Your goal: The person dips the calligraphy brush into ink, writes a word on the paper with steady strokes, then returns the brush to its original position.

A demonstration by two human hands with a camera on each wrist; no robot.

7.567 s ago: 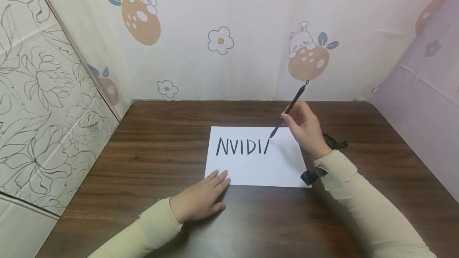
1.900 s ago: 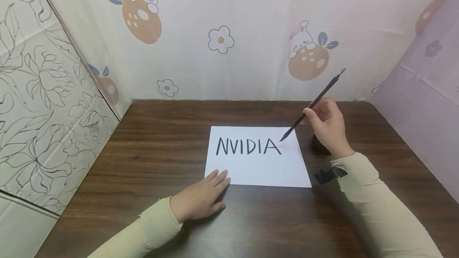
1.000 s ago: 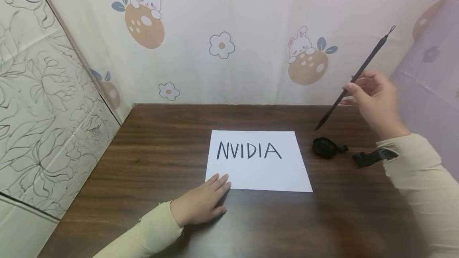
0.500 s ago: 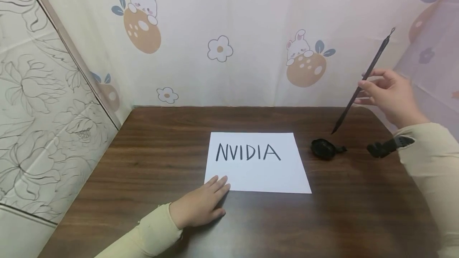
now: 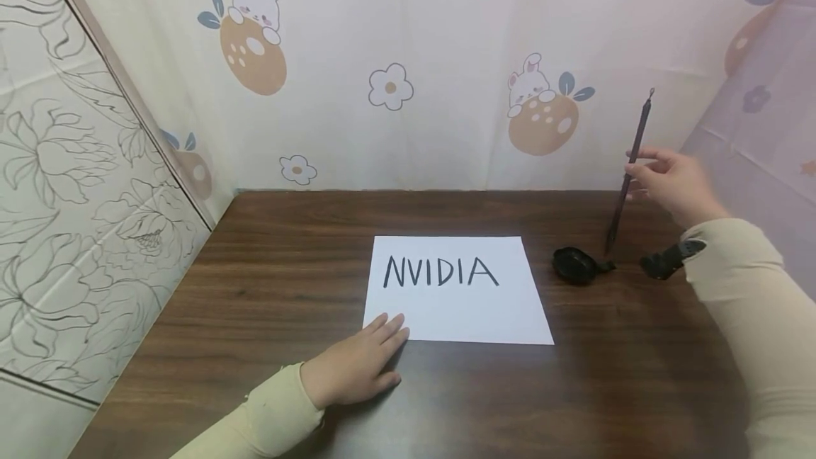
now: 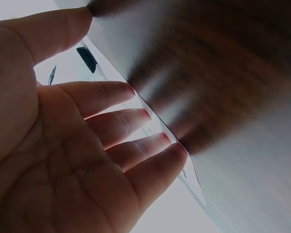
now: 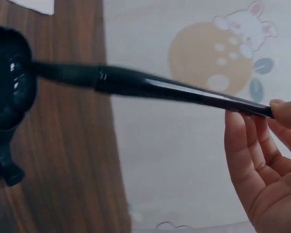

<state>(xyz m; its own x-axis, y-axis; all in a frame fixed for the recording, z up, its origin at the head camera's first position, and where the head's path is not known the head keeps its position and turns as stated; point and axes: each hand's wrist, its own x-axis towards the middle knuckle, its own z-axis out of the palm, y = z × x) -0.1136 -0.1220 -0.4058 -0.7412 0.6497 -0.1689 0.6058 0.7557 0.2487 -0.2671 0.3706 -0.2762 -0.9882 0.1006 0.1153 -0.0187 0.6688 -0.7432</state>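
My right hand (image 5: 678, 186) pinches a black calligraphy brush (image 5: 621, 207) by its upper shaft, steeply tilted with the tip down. In the head view the tip hangs near the short handle of a black ink dish (image 5: 575, 265); in the right wrist view the brush hairs (image 7: 63, 74) overlap the dish's scalloped rim. Flat on the table lies a white sheet of paper (image 5: 459, 314) bearing the black letters NVIDIA (image 5: 440, 272). My left hand (image 5: 357, 367) rests with spread fingers on the paper's lower left corner, palm down.
The brown wooden table (image 5: 268, 289) meets a white curtain (image 5: 446, 34) printed with rabbits and flowers. A flower-patterned panel (image 5: 57, 161) rises on the left. On my right wrist sits a black strap with a small device (image 5: 663, 262).
The slanted stroke after the I has become an A. My right hand has carried the brush off the paper to the right, then slightly back left and down beside the dish. My left hand stays.
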